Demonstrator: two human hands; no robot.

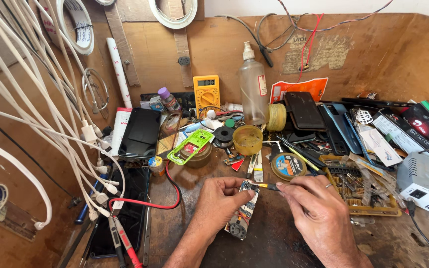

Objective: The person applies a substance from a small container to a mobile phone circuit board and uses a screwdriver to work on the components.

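Both forearms are bare, with no sleeve, glove or watch showing up to the lower frame edge. The left hand [219, 201] wears nothing. The right hand [314, 208] carries a plain metal ring [328, 185] on one finger.

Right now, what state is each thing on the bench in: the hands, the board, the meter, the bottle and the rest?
left hand: pinching the circuit board, holding it on the bench
right hand: gripping a screwdriver, tip on the board's top end
yellow meter: upright, display lit
spray bottle: upright, capped
black phone: screen dark, face up
red lead: loose across the bench
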